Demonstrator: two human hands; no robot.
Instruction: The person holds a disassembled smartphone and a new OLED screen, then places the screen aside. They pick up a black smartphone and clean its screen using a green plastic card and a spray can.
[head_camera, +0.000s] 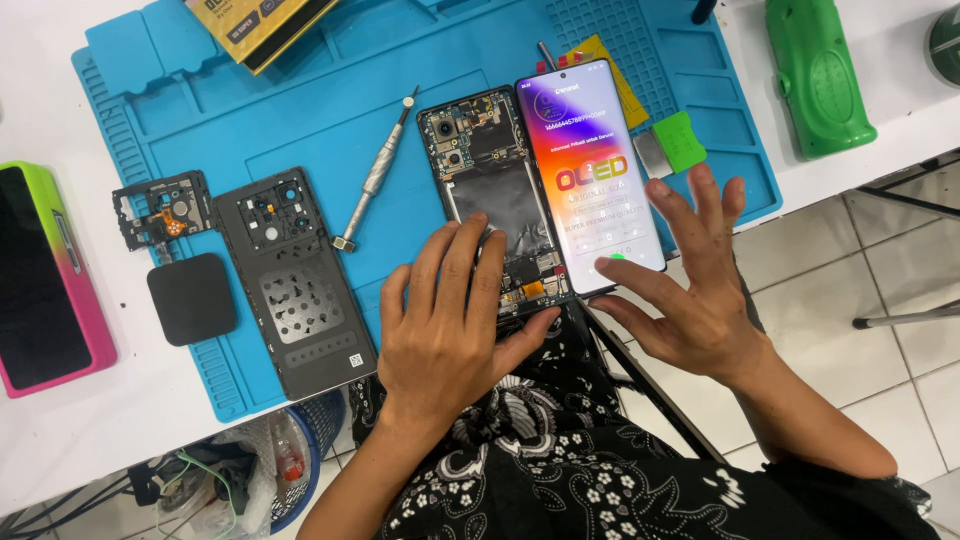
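A: Lit display panel (592, 178) lies on the blue mat (300, 100), beside the opened phone frame (495, 200). Our left hand (450, 330) presses flat on that frame.

B: Our right hand (690, 280) hovers spread, gripping nothing. We should touch lightly, sparing the flex.

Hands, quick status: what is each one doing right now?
Left hand: open, flat on the opened phone body, gripping nothing.
Right hand: open, fingers spread, thumb touching the lit screen.

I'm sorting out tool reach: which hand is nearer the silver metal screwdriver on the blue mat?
Left. The left hand lies just right of and below the silver metal screwdriver; the right hand is beyond the lit phone screen.
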